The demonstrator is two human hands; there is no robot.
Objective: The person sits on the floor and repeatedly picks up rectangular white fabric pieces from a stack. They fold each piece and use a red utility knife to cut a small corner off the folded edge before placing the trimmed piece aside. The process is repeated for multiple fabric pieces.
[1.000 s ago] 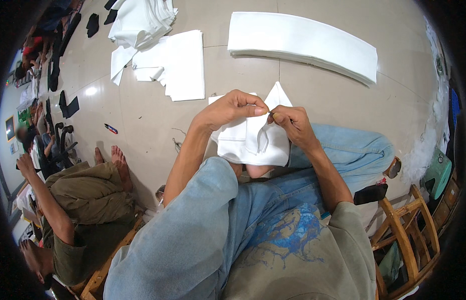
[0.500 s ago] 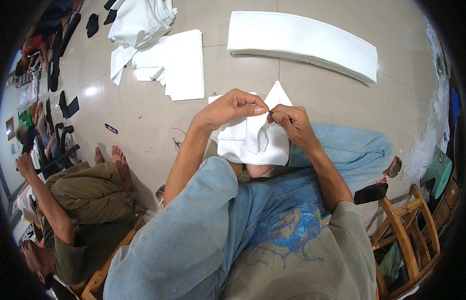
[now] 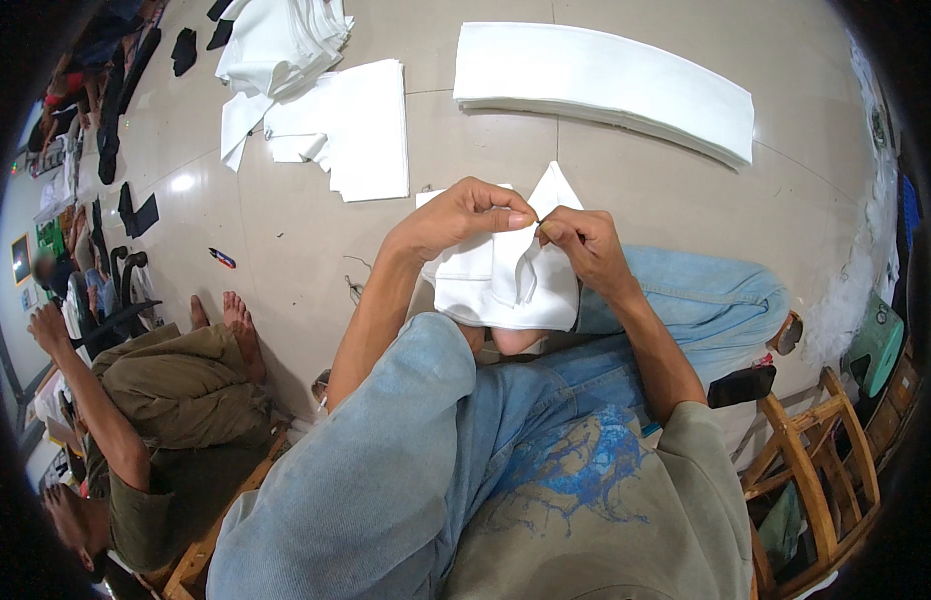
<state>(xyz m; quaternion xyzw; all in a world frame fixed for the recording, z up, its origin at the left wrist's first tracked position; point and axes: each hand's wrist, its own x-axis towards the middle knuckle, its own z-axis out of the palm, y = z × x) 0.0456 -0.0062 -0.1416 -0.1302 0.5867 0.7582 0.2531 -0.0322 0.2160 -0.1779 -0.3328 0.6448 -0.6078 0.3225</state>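
A white fabric piece (image 3: 505, 280) lies over my raised knee, in front of my blue jeans. My left hand (image 3: 465, 215) pinches its upper edge between thumb and fingers. My right hand (image 3: 580, 245) pinches the same edge just to the right, fingertips almost touching the left ones. A fold of the cloth stands up in a point (image 3: 553, 185) behind my hands. Whether something small sits between the fingertips is too fine to tell.
A long stack of white fabric (image 3: 605, 85) lies on the tiled floor ahead, with smaller white stacks (image 3: 350, 125) and a heap (image 3: 280, 40) at upper left. Another person (image 3: 155, 400) sits at left, bare feet out. A wooden chair (image 3: 815, 470) stands at right. A black phone (image 3: 742, 385) rests by my leg.
My hands have shifted only slightly along the cloth's top edge; the fingertips are pinched a little closer together.
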